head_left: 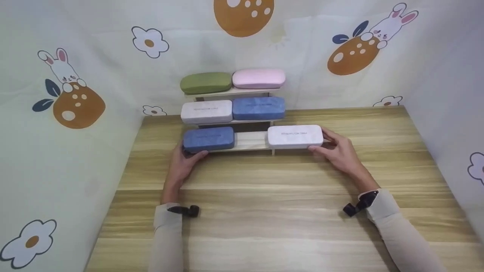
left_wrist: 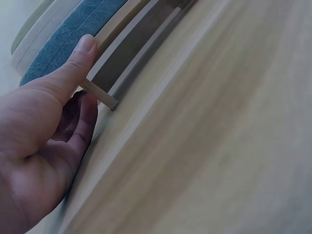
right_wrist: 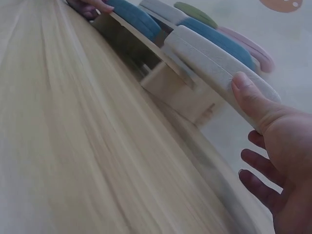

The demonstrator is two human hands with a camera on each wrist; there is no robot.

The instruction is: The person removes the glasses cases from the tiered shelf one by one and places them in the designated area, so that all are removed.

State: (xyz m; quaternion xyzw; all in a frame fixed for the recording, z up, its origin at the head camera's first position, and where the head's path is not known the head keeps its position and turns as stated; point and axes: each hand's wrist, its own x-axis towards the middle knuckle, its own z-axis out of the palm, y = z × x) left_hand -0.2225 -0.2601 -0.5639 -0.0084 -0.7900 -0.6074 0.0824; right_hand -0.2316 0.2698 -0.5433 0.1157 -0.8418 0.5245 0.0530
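Observation:
My right hand (head_left: 340, 151) grips the right end of a white glasses case (head_left: 295, 136), thumb on its front side. The case overhangs the right end of the bottom tier of a stepped wooden rack (head_left: 250, 140). My left hand (head_left: 183, 160) holds the rack's left end, its thumb along the front edge and its other fingers curled beneath, near a leg in the left wrist view. A dark blue glasses case (head_left: 209, 138) sits on that tier, right by this thumb. Between the two cases a stretch of bare shelf shows.
The middle tier holds another white case (head_left: 207, 111) and a blue case (head_left: 258, 108). On the top tier are a green case (head_left: 206, 83) and a pink case (head_left: 259, 78). Patterned cloth walls (head_left: 302, 75) surround the wooden table (head_left: 264, 211) at the back and sides.

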